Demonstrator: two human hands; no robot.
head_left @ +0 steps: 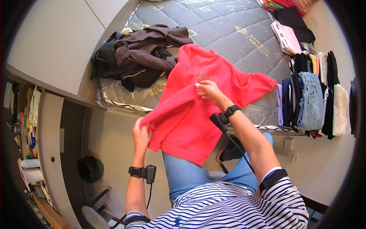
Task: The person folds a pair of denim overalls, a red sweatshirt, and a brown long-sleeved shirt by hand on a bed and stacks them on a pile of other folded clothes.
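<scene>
A red sweatshirt (186,123) with lettering on its chest lies partly over the mattress edge, its hem hanging against my jeans (183,177). My left hand (140,132) grips the end of one sleeve, lifted out to the left. Across the chest, my right hand (211,93) pinches the edge of that same sleeve, which stretches between both hands; the fingertips are partly hidden by the cloth. The other sleeve (254,83) spreads to the right over the mattress.
A plastic-wrapped grey mattress (223,25) spans the front. Dark clothes (143,54) are heaped at left. Folded garments, including light-blue jeans (310,100), line its right edge. A bin (90,169) and a stool (95,217) stand on the floor at left, near cluttered shelves (27,143).
</scene>
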